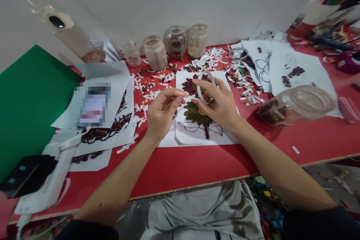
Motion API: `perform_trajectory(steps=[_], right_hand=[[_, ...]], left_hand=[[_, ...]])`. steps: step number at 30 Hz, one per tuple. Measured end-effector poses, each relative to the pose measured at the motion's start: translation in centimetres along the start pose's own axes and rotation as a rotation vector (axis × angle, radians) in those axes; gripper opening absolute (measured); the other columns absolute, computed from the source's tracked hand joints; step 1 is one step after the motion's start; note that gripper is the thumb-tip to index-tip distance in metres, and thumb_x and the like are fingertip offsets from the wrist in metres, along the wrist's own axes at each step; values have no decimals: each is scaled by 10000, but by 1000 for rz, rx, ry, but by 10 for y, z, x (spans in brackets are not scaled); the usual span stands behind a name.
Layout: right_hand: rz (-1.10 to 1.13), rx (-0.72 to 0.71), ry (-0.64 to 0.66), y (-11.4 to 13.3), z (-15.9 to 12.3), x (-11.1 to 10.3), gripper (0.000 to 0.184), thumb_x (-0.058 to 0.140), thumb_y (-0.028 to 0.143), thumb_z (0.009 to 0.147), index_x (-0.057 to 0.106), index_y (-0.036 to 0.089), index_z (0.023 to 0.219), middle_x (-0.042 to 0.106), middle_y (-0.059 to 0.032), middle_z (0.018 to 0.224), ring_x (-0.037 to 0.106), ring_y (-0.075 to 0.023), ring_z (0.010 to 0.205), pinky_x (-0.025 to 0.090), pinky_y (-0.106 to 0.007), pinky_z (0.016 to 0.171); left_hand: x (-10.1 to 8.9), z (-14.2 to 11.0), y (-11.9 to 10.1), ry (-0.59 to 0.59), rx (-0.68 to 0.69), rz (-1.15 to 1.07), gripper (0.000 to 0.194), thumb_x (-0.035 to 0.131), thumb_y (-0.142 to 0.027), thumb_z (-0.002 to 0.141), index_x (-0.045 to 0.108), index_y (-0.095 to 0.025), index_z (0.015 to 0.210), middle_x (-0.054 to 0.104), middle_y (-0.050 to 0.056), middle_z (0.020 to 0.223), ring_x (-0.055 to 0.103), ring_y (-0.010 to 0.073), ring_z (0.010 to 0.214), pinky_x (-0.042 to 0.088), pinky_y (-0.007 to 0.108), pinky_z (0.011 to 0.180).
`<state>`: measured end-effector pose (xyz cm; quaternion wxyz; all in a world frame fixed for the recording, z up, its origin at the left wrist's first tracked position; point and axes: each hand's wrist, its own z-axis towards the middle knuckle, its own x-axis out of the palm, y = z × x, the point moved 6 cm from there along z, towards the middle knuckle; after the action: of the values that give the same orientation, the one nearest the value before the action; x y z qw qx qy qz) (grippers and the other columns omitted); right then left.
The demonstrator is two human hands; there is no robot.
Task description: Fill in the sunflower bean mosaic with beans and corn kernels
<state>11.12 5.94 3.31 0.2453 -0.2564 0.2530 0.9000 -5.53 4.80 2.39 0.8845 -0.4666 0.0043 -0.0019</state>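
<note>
My right hand (221, 102) holds a white roll of tape (204, 87) upright over a white sheet (194, 137) with a flower drawing partly filled with dark red and green seeds. My left hand (163, 108) is just left of it, thumb and forefinger pinched together near the roll, apparently on the tape's end, though the strip is too thin to make out. Both hands hover above the seed picture in the middle of the red table (197, 165).
Glass jars (155, 52) of seeds stand at the back, one jar (298, 105) lies on its side at right. White paper scraps (216, 58) litter the table. More drawings lie right and left, a green sheet (30, 93) far left, a pen holder (323, 5) far right.
</note>
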Motion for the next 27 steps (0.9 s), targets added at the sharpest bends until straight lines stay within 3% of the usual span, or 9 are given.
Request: perform_trajectory(steps=[4,10,16,18,22,24,27], right_hand=[[-77,5,1,-6,1,-4,409,536,436,984,556,285,1365,600,53,594,619,-182,651,496,-423,978],[-102,-88,26,-3,2,-6,244,526,269,998,655,321,1198,736,50,767,638,-139,610,391,-516,1120],[-172,-33,-56,-3,2,-11,175,562,307,989,704,322,1090,727,58,715,630,-130,563,321,-551,1180],[-159,-28,-70,-4,2,-12,148,576,313,983,714,318,1035,741,58,729,639,-126,558,351,-531,1167],[-130,-68,-87,-4,3,-13,145,576,287,979,716,299,940,771,46,781,669,-135,601,482,-450,1036],[-156,-77,-118,-3,3,-14,146,581,284,975,720,278,928,773,24,778,680,-148,641,535,-387,892],[-169,-98,-104,2,1,-13,149,578,259,974,725,240,966,756,5,739,661,-136,616,498,-284,628]], left_hand=[[-7,3,1,-70,9,22,154,671,-375,951,678,-222,967,721,23,959,648,107,727,568,256,692],[-14,6,3,-133,21,2,115,668,-334,953,675,-220,953,713,11,926,641,98,726,548,235,666],[-17,6,6,-155,6,36,150,652,-368,957,660,-218,964,707,26,946,640,111,748,549,246,667],[-18,7,8,-168,-2,42,171,646,-389,957,650,-219,966,703,26,949,639,113,755,549,248,674],[-20,9,13,-158,-23,38,226,729,-415,886,627,-227,960,693,25,970,643,130,827,546,248,697],[-21,10,15,-156,-44,29,247,758,-411,856,624,-234,963,687,26,982,642,140,860,545,252,706],[-24,11,19,-177,-71,14,213,728,-401,878,632,-228,957,687,30,968,636,136,835,543,262,724]])
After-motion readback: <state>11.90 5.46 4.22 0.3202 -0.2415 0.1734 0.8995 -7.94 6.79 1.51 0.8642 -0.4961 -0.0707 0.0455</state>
